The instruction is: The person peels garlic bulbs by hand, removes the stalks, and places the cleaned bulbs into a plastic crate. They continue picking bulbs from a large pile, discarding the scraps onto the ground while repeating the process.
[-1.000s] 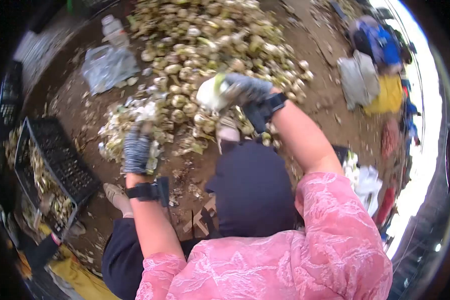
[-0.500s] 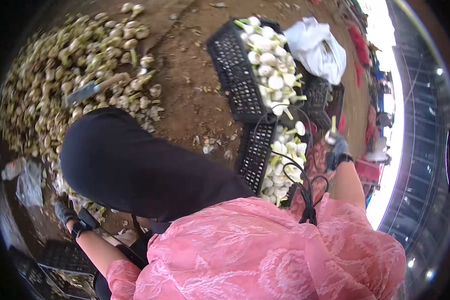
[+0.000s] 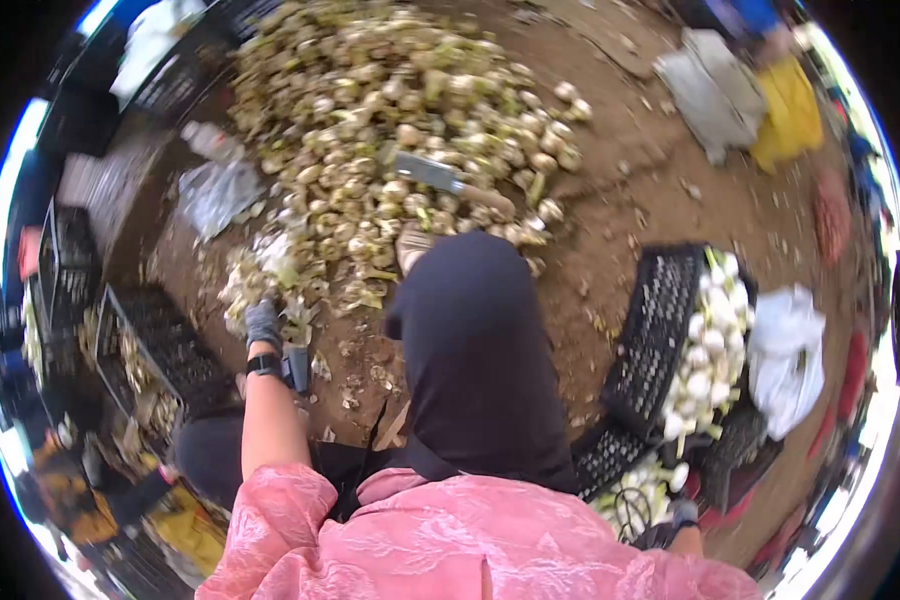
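Note:
My left hand [image 3: 262, 325], in a grey glove with a dark band at the wrist, is beside a small heap of pale peelings [image 3: 245, 288]; blur hides its fingers. My right hand [image 3: 684, 514], also gloved, shows low on the right by a crate of trimmed white garlic [image 3: 640, 488]. A white bulb [image 3: 679, 476] appears just above it; whether the hand grips it is unclear. A cleaver [image 3: 430, 172] with a wooden handle lies on the big pile of untrimmed garlic [image 3: 360, 120].
A black crate [image 3: 655, 325] heaped with white garlic stands at the right, beside a white bag [image 3: 787, 360]. More black crates [image 3: 170, 350] are at the left. A clear plastic bag [image 3: 218, 195] lies near the pile. Another person [image 3: 80, 490] shows at lower left.
The view has swung left, so the pile and crates sit further right. My left hand now shows by the peelings; my right hand appears lower, near the frame's bottom.

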Available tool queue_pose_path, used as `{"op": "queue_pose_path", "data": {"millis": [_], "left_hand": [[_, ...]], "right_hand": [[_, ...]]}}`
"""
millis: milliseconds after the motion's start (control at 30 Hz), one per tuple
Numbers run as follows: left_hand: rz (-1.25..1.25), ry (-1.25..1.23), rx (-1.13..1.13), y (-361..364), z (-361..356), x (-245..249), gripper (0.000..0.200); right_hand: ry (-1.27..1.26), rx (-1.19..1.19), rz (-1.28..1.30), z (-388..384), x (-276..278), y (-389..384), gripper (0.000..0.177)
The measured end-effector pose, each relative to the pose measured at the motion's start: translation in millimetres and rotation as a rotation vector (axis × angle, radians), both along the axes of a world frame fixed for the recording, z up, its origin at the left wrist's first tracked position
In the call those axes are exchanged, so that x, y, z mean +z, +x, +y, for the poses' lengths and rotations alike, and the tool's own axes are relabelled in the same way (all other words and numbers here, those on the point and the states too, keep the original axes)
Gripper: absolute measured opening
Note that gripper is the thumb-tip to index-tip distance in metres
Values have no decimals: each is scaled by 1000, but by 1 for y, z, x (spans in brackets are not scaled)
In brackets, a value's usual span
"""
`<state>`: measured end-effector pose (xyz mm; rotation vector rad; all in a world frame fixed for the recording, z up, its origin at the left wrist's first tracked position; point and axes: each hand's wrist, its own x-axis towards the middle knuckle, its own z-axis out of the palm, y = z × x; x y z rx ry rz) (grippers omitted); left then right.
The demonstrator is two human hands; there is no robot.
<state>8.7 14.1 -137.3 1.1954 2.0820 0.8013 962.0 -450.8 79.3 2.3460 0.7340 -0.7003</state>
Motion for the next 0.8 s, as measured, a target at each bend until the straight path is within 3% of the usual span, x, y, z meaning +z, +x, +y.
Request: {"op": "queue_pose_path", "data": {"millis": [67,133,200,267,333,400,433,467,500,533,567,600,633,667,700,733,767,800], "left_hand": [[-550,-161,514,81,9,114,22],[-472,-294,503,74,5,110,21],[790,-364,-285,53,-10,80,23],[260,-87,92,51,-16,59,24],[-61,-163,320,97,0,125,34],[-104,-277,383,116,9,135,35],[-359,-101,452,136,10,154,34],[-476,-82,487,122,7,106,31],[-188,-212,313,117,6,96,31],[101,-332,131,111,7,89,33],[336,-351,60,109,12,72,35],[329,-356,71,103,13,41,35],[456,-381,-66,99,14,4,32],[580,-406,-203,95,13,-15,30],[173,-362,346,122,16,69,22],[57,-393,440,126,9,22,26],[49,-396,461,129,8,21,26],[267,-462,155,138,10,20,24]], "right_hand": [[-57,37,5,22,6,7,30],[-107,93,7,43,6,17,30],[-162,114,12,56,0,22,31],[-216,123,36,54,-6,27,31],[-281,155,80,46,-14,40,32],[-458,264,148,90,13,12,35],[-593,337,207,135,46,-31,37],[-745,443,285,193,79,-86,38],[-870,575,367,256,114,-142,41],[-397,509,189,244,77,-107,34],[-815,1202,411,299,76,-126,29],[-439,1079,306,329,54,-118,21],[1,649,187,369,33,-126,15],[376,821,431,421,43,-170,10],[530,517,712,466,14,-171,22],[481,918,606,524,73,-279,20],[514,1001,651,565,52,-297,19],[498,986,749,599,73,-362,20]]}}
